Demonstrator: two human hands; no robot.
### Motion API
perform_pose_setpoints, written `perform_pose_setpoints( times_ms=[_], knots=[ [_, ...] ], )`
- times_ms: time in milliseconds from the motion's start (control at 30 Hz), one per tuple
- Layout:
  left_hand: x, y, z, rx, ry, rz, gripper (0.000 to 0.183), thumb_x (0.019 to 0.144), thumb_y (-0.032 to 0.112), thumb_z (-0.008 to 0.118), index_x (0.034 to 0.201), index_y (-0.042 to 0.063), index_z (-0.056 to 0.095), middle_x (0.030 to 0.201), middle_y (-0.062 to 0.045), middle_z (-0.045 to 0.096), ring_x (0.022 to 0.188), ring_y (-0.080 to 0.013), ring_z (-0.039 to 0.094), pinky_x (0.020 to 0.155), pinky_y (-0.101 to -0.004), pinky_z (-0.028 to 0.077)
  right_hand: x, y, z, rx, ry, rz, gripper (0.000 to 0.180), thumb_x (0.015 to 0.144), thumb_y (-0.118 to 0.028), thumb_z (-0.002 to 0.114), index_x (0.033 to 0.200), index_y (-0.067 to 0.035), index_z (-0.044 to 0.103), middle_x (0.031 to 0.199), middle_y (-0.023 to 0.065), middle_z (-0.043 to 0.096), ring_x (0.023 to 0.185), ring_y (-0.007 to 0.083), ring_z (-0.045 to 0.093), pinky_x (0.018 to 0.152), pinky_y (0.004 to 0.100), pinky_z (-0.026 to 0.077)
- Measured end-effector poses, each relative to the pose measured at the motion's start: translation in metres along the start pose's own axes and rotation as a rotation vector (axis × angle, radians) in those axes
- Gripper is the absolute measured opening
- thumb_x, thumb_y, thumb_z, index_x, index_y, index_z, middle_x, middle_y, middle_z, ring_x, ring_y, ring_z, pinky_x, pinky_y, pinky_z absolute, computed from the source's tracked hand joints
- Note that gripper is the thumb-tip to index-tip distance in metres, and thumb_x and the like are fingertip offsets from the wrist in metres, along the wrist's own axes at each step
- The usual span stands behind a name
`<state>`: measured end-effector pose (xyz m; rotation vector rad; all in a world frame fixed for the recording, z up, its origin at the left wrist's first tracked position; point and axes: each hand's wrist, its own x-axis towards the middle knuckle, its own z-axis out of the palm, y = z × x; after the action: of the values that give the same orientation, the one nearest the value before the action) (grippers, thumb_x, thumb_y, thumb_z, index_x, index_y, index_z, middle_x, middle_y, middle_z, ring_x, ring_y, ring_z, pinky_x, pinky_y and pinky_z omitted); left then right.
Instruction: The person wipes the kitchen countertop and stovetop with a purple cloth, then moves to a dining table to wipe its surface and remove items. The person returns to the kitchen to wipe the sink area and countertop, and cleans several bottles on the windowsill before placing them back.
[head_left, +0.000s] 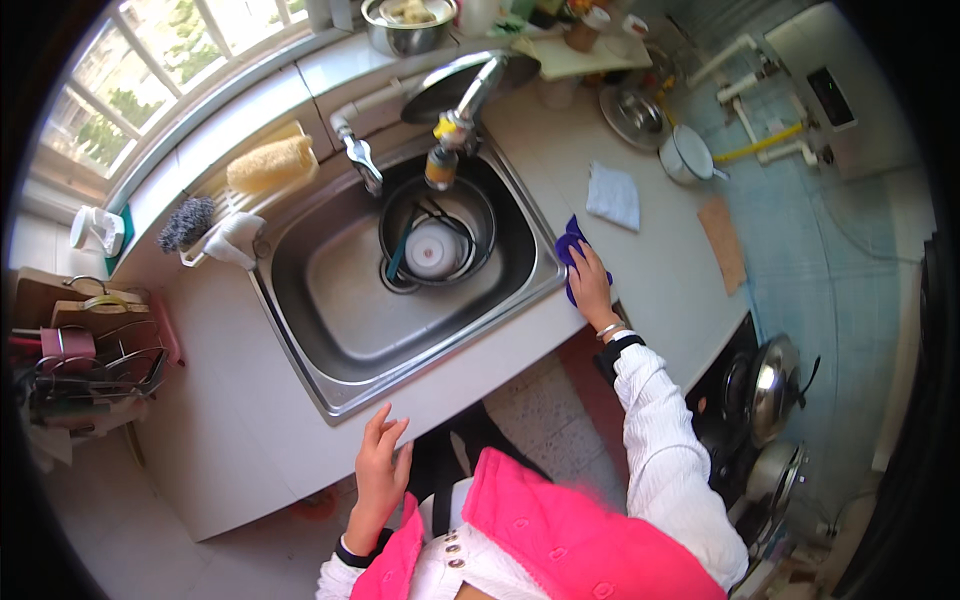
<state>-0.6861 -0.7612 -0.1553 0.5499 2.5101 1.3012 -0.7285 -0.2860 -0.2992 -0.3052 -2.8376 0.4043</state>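
Note:
My right hand (591, 283) presses a purple cloth (572, 238) against the counter at the right rim of the stainless steel sink (345, 300). Part of the cloth is covered by my fingers. My left hand (382, 457) holds nothing; its fingers are apart, near the counter's front edge below the sink. Inside the sink sits a dark round pan (480, 202). It contains a white bowl (433, 251), a teal-handled utensil (401, 244) and other dishes that are partly hidden. Above the pan hangs a faucet (442, 161) with a filter-like end.
A folded white cloth (613, 196) lies on the right counter, with a white enamel pot (686, 154) beyond it. Behind the sink, a rack holds a loofah sponge (270, 165). Cutting boards (82, 300) stand at the left. Lidded pans (776, 390) are at the far right.

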Motion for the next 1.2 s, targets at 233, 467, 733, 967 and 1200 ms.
perform_pose_setpoints(
  times_ms=[233,467,733,967,1200],
  knots=[
    [0.050,0.009,-0.016,0.048,-0.041,0.134,0.037,0.079,0.000,0.068,0.116,0.003,0.062,0.131,-0.017,0.055,0.103,-0.0305,0.063,0.084,-0.0376,0.052,0.113,0.001,0.016,0.084,0.206,0.046,0.029,0.089,-0.009,0.057,0.117,-0.005,0.061,0.111,0.0138,0.062,0.102,0.0368,0.057,0.090,0.0455,0.046],
    [0.046,-0.006,-0.028,0.068,0.014,0.070,0.035,0.082,0.002,0.067,0.117,0.003,0.062,0.127,-0.016,0.058,0.109,-0.0348,0.060,0.089,-0.0393,0.050,0.116,-0.034,0.023,-0.145,0.093,-0.083,0.027,0.090,-0.015,0.059,0.114,-0.004,0.062,0.120,0.0144,0.057,0.112,0.0355,0.052,0.092,0.0417,0.046],
    [0.087,0.003,0.008,-0.036,0.111,-0.020,0.036,0.083,0.004,0.066,0.119,0.005,0.061,0.126,-0.016,0.059,0.110,-0.0351,0.060,0.091,-0.0404,0.049,0.165,-0.164,0.057,0.310,-0.108,-0.435,0.026,0.088,-0.014,0.061,0.113,-0.007,0.063,0.112,0.0145,0.061,0.108,0.0316,0.057,0.090,0.0401,0.048],
    [0.110,0.029,0.035,-0.056,0.186,-0.001,0.037,0.083,0.006,0.067,0.119,0.005,0.062,0.125,-0.016,0.060,0.109,-0.0348,0.060,0.093,-0.0415,0.049,0.250,-0.226,0.146,0.404,0.176,0.247,0.035,0.094,-0.016,0.053,0.123,0.003,0.054,0.118,0.0283,0.053,0.107,0.0445,0.052,0.097,0.0468,0.041],
    [0.101,0.017,0.025,-0.022,0.110,-0.027,0.035,0.084,0.007,0.066,0.118,0.005,0.062,0.123,-0.015,0.061,0.107,-0.0328,0.061,0.090,-0.0396,0.050,0.207,-0.293,0.178,1.028,0.007,-0.174,0.024,0.090,-0.011,0.058,0.111,0.000,0.060,0.104,0.0191,0.061,0.100,0.0366,0.058,0.091,0.0403,0.045]
  ],
)
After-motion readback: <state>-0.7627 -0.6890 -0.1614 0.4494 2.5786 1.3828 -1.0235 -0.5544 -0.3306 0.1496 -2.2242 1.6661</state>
